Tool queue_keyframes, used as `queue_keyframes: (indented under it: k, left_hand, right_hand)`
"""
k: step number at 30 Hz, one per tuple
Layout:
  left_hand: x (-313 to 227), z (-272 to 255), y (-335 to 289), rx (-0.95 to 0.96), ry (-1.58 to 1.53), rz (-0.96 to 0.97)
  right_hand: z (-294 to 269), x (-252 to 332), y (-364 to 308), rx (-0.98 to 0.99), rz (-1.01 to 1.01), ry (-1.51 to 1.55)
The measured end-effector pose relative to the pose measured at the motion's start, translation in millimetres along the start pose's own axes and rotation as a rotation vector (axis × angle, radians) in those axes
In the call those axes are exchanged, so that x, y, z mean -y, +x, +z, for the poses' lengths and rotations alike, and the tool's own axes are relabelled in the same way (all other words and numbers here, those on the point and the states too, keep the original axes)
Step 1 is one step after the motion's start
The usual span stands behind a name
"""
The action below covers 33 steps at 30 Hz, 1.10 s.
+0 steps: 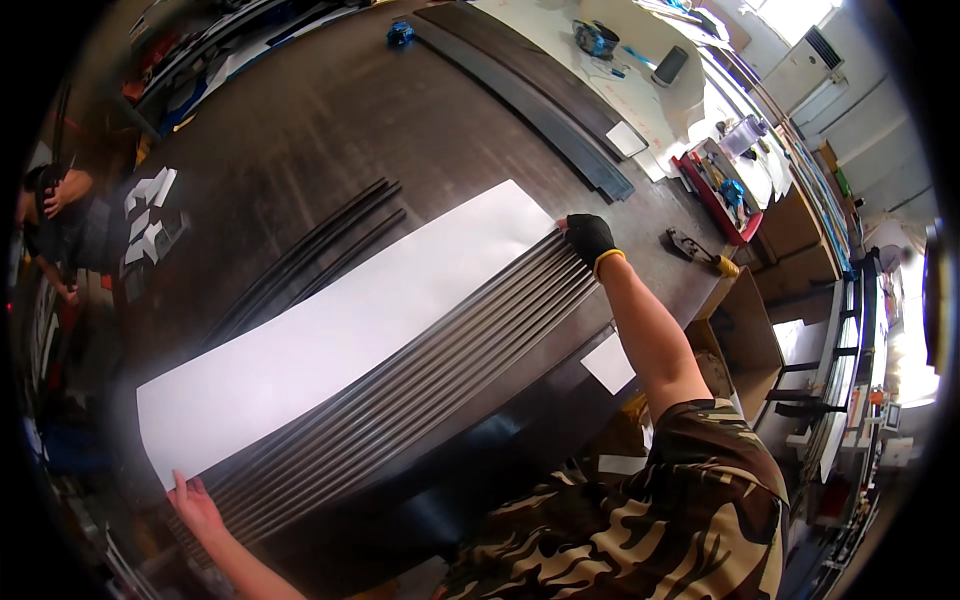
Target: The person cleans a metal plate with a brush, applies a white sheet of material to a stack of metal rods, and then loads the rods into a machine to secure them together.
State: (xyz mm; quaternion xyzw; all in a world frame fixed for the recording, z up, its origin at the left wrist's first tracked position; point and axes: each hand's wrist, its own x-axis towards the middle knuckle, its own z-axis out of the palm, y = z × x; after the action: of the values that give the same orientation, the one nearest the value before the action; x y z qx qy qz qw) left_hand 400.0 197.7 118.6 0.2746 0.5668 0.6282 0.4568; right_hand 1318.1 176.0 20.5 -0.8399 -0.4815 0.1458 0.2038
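A long white sheet (345,325) lies slantwise across the dark table. Along its near edge runs a row of long, narrow dark metal strips (420,390), side by side and shiny on top. My left hand (198,508), bare, is closed on the sheet's near left corner, with fingertips showing over its edge. At the far right end, my right hand (590,236) wears a black glove with a yellow cuff. Its bare fingertips pinch the sheet's right corner, beside the ends of the strips. The undersides of both grips are hidden.
Several thin black strips (310,245) lie beyond the sheet. Long dark bars (530,110) rest at the table's far side. Pliers-like tool (697,250) and a red tray (722,195) are to the right. White folded pieces (150,215) lie at left, near another person (60,215).
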Motion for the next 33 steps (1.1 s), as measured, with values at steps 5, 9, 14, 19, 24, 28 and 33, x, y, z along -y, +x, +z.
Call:
queue_keyframes:
  k: [5,9,14,19,24,28,33]
  left_hand:
    - [5.0,-0.8,6.4,-0.020,-0.087,-0.001]
    - [3.1,8.2,0.5,-0.003,-0.104,-0.014]
    - [0.5,17.3,-15.9,0.022,-0.091,-0.097]
    - [19.0,11.2,-20.8,-0.109,0.167,-0.167]
    - [53.8,-4.9,-17.6,-0.190,0.552,-0.144]
    - [73.9,-16.6,-10.6,-0.180,0.610,-0.076]
    - [84.7,-28.5,-0.3,-0.147,0.762,-0.030]
  right_hand:
    - [10.5,-18.5,10.0,0.013,-0.118,-0.095]
    - [22.7,-47.3,26.0,-0.045,-0.137,-0.139]
    - [31.7,-72.8,52.7,-0.016,-0.168,-0.492]
    - [28.1,-75.2,70.8,0.158,0.089,-0.284]
    - [18.9,-67.5,68.2,0.195,0.097,-0.271]
    - [17.0,-66.3,63.7,0.086,0.044,-0.158]
    - [20.5,-76.4,68.4,0.064,0.089,-0.197]
